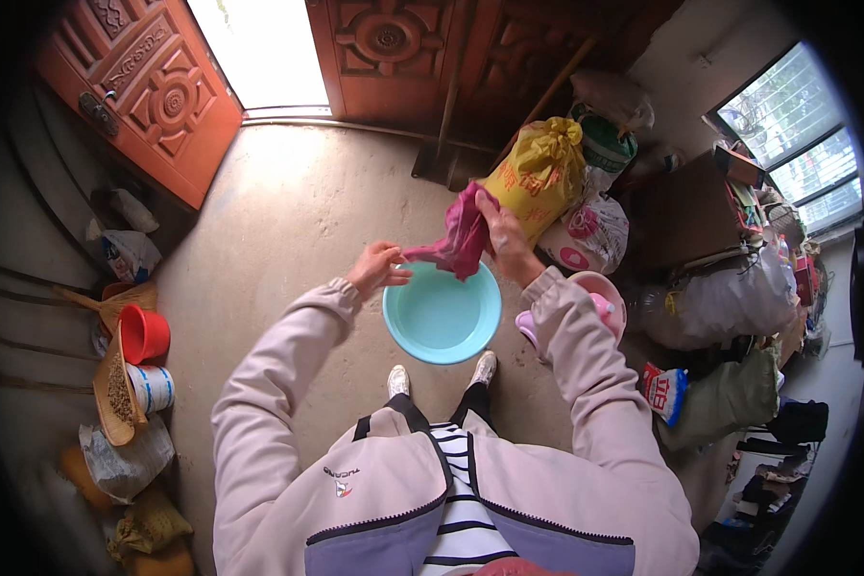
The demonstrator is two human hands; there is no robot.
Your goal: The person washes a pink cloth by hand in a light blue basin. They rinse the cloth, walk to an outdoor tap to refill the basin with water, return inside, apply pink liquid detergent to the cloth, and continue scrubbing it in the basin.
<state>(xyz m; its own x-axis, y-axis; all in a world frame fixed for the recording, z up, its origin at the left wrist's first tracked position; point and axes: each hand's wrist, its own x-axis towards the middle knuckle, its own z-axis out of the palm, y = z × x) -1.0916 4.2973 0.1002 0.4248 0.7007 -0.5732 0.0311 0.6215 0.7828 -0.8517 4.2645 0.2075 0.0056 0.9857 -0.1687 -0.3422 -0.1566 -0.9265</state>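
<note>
A magenta cloth (464, 230) hangs bunched from my right hand (505, 234), whose fingers and thumb grip its upper part. My left hand (379, 268) pinches a thin, stretched end of the same cloth, at the left. Beneath the cloth, a light-blue plastic basin (443, 317) stands on the concrete floor in front of my feet; its inside looks smooth and pale. The cloth overlaps the basin's far rim in the view. Whether the basin holds water, I cannot tell.
Tied yellow sack (540, 180) and other bags stand beyond my right hand. A pink basin (612, 302) lies partly behind my right sleeve. At the left are a red plastic container (144, 335), a woven scoop (117, 396) and a broom (126, 302). A carved wooden door (158, 101) stands ajar.
</note>
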